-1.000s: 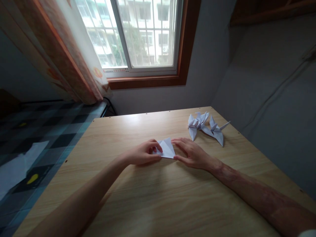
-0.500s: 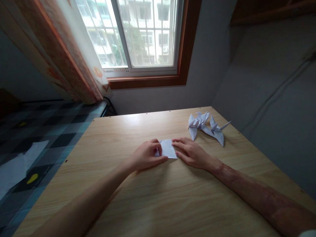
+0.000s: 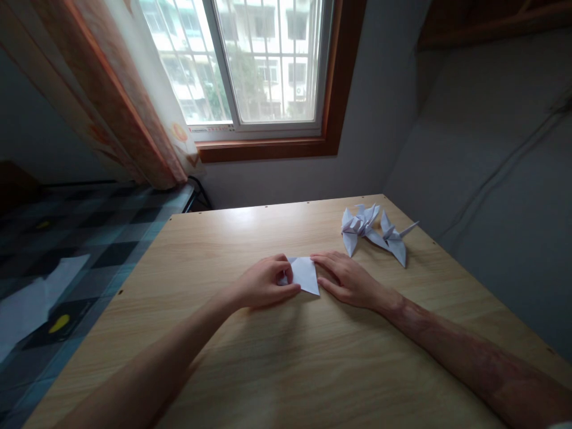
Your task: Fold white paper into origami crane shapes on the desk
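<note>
A small piece of folded white paper (image 3: 305, 274) lies on the wooden table between my hands. My left hand (image 3: 268, 281) grips its left part, with the fingers curled and the thumb along the near edge; the pinched part is mostly covered. On the other side, my right hand (image 3: 349, 279) lies low over the table with fingers stretched out and apart. Its fingertips are at the paper's right edge, the forefinger near the far corner and the thumb close to the near one.
Several folded paper cranes (image 3: 358, 227) stand at the table's far right. The pale wooden table (image 3: 277, 369) runs up towards a wall below the window (image 3: 272, 65). To the left, white sheets (image 3: 40, 298) lie on a checked bedspread (image 3: 111, 238).
The folded paper has turned slightly, its near right corner now pointing more towards me. Both hands stay almost in place, the right thumb shifting a little.
</note>
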Motion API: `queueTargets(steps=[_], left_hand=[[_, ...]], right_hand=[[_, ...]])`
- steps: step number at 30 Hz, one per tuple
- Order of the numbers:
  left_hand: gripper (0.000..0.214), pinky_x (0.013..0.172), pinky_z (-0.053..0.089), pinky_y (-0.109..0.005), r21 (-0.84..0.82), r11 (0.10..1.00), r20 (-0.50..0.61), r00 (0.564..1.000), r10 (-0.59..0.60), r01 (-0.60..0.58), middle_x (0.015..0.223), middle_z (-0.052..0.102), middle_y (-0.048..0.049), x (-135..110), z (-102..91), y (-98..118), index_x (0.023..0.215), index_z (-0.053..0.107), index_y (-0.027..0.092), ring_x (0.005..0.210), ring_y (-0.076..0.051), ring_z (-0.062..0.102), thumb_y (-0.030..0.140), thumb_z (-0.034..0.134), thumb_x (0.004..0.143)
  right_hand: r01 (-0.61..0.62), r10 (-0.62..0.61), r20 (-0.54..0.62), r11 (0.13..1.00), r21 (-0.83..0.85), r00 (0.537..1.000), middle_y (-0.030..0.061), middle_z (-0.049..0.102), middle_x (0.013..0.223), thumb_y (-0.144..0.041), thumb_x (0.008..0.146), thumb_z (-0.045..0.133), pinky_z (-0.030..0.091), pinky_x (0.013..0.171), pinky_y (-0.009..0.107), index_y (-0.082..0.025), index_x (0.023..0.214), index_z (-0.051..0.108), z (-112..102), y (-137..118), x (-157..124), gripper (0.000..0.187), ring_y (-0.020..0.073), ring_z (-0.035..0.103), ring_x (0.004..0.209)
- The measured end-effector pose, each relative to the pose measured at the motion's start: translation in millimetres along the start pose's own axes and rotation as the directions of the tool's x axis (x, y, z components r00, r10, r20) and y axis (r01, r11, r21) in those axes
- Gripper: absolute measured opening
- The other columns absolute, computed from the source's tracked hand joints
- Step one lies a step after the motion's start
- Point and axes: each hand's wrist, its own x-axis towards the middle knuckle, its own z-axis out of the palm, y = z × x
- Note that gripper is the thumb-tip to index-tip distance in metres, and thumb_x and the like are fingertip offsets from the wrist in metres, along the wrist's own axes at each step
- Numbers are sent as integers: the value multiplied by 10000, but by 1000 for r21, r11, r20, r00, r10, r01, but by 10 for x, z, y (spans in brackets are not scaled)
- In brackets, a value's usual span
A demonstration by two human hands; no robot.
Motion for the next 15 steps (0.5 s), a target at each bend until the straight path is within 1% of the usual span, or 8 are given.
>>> queueTargets(steps=[3, 4, 6, 8, 9, 12, 15], left_hand=[[330, 715, 459, -292, 45, 999, -49, 999, 6, -4, 966, 705, -59, 5, 34, 4, 840, 744, 191, 786, -179, 637, 476, 679, 994], [318, 741, 465, -298, 84, 996, -72, 997, 28, -22, 952, 719, -55, 8, 46, -1, 830, 748, 195, 790, -179, 647, 442, 663, 1011], [273, 834, 480, -320, 175, 980, -93, 989, 112, -95, 937, 749, -44, 14, 62, -21, 840, 766, 207, 810, -179, 672, 368, 651, 1029], [225, 926, 479, -347, 254, 950, -71, 976, 205, -181, 965, 776, -35, 18, 52, -49, 901, 793, 223, 843, -181, 697, 310, 639, 1041], [215, 945, 480, -354, 285, 935, -52, 970, 236, -212, 990, 785, -34, 18, 37, -64, 939, 802, 230, 858, -183, 707, 293, 628, 1049], [221, 939, 498, -350, 369, 895, -7, 962, 274, -252, 1047, 791, -38, 18, -29, -105, 995, 802, 236, 908, -195, 729, 281, 599, 1072], [216, 966, 517, -352, 445, 852, 0, 951, 308, -276, 1102, 789, -37, 23, -68, -142, 1011, 787, 238, 953, -202, 740, 274, 587, 1084]], right_hand=[[-9, 9, -4, 1000, 9, 1000, 151, 682, 1460, -227, 999, 694, 525, 1160, 550, -228, 1511, 561, -8, -8, 0, 529, 337, 641, 1333], [-11, 11, -6, 1000, 13, 1000, 151, 682, 1460, -228, 1001, 692, 527, 1156, 549, -230, 1510, 561, -12, -11, 1, 526, 337, 642, 1329], [-10, 10, -8, 1000, 18, 1000, 154, 686, 1452, -234, 1003, 690, 534, 1143, 551, -231, 1507, 559, -18, -18, 7, 521, 341, 649, 1316], [-8, 8, -8, 1000, 17, 1000, 160, 690, 1444, -239, 1005, 688, 535, 1140, 553, -225, 1510, 551, -20, -19, 11, 524, 344, 653, 1308], [-7, 7, -8, 1000, 14, 1000, 161, 692, 1441, -241, 1005, 688, 534, 1141, 552, -221, 1512, 547, -20, -17, 12, 527, 343, 653, 1308], [-12, 12, -23, 1000, 4, 1000, 158, 697, 1431, -243, 1009, 686, 532, 1144, 543, -219, 1507, 545, -13, -6, 5, 519, 336, 651, 1314], [2, -2, -33, 1000, -8, 999, 154, 678, 1464, -227, 1006, 680, 529, 1149, 552, -233, 1502, 546, -12, 2, -5, 514, 336, 639, 1335]])
